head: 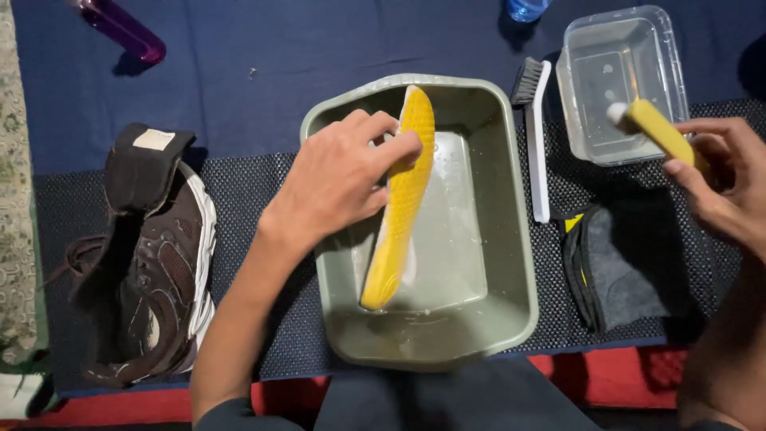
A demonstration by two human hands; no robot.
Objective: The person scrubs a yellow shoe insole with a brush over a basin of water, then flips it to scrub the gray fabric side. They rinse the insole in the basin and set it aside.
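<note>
The person's left hand (343, 179) is gripping a yellow insole (401, 203) on its edge inside the green tub (511, 311). The right hand (722, 179), right of the tub, is closing its grip around a yellow brush (658, 132). Scrubbing looks not yet done; the dark shoe (152, 263) is waiting left of the tub.

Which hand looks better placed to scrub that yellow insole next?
Probably the right hand: it holds the yellow brush over the clear tub, while the left hand is busy gripping the yellow insole in the green basin.
</note>
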